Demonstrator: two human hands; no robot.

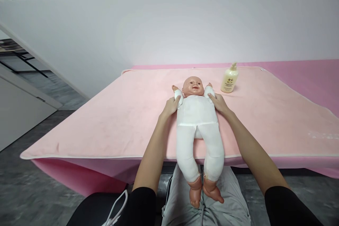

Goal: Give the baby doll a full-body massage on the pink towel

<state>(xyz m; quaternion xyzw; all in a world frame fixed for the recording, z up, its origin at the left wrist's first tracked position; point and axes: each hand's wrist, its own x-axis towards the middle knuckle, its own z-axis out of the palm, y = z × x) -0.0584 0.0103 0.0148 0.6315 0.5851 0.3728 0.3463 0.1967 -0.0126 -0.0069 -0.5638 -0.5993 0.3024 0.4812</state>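
A baby doll (197, 109) with a white cloth body lies on its back on a pink blanket (127, 120). Its head points to the wall, and its legs hang over the table's near edge above my lap. My left hand (171, 106) is closed around the doll's arm on the left, thumb on the white cloth. Around the arm on the right my right hand (218, 102) is closed in the same way. Both doll arms are bent up beside the head. Most of my fingers are hidden under the doll's arms.
A pale yellow pump bottle (229, 79) stands upright on the blanket, right of the doll's head. Behind the table rises a white partition wall (169, 31). A pink cloth (299, 81) shows under the blanket. A white cable (116, 212) lies at the lower left by my chair.
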